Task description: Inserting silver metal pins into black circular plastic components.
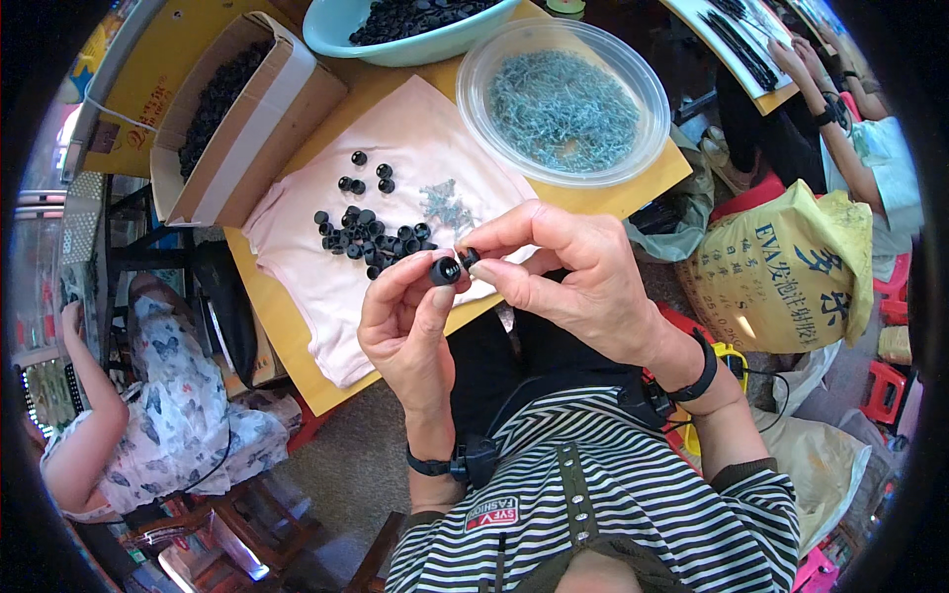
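Note:
My left hand [407, 331] pinches a glossy black round cap [445, 271] between thumb and fingertips, its hollow side turned toward my right hand. Between the thumb and forefinger of my right hand [588, 282] is a smaller black part [468, 258], right beside the cap; whether the two touch I cannot tell. Both hands hover above the near edge of a pale pink cloth [336, 316]. Just beyond them on the cloth lies a pile of black round caps [366, 235], with several more set apart farther back. A small heap of clear bluish pieces [445, 205] lies to their right.
A cardboard box [255, 138] of black parts stands at the table's back left. Behind the cloth are a pale blue basin [395, 54] and a clear round tub [647, 148] of bluish pieces. A yellow sack [781, 267] stands at right. Other people sit at both sides.

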Demonstrator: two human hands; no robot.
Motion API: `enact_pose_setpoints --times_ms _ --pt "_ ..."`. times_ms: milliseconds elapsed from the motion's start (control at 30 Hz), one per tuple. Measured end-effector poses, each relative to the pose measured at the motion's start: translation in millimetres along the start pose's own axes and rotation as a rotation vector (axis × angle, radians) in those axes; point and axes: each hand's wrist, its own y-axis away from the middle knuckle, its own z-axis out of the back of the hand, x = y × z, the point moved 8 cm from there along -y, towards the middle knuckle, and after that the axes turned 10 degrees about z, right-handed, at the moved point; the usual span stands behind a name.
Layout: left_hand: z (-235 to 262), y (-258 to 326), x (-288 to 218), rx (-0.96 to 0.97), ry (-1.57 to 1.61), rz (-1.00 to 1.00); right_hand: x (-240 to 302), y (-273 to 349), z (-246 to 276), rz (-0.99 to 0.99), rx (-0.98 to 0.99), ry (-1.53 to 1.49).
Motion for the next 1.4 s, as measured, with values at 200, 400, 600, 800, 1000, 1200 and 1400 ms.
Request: enact_pose_setpoints --times_ms 200,400,600,800,1000,1200,1400 --pt "3.5 -0.1 -2.1 -0.008 -0.081 -0.043 -2.2 -1.6 -3.3 0.006 0.021 0.067" --pt "2.0 -0.3 -3.8 0.007 -0.158 -0.080 -1.8 -1.5 -5.2 0.025 0.012 0.112" --pt "1.3 -0.4 -1.9 0.019 -0.104 -0.069 5.1 2.4 -3.5 0.224 -0.007 0.285" --pt "-0.5 -0.1 -5.4 0.012 -0.190 -0.098 14.5 5.5 -4.5 0.372 -0.005 0.375" --pt "-0.3 1.1 -9.0 0.049 -0.285 -0.119 16.9 7.1 -4.2 0.378 0.044 0.418" --pt "-1.8 -0.7 -5.0 0.106 -0.230 -0.098 18.3 2.8 0.2 0.385 0.037 0.386" --pt "-6.9 -0.3 -5.6 0.117 -0.162 -0.114 11.3 2.8 -0.8 0.317 -0.001 0.297"
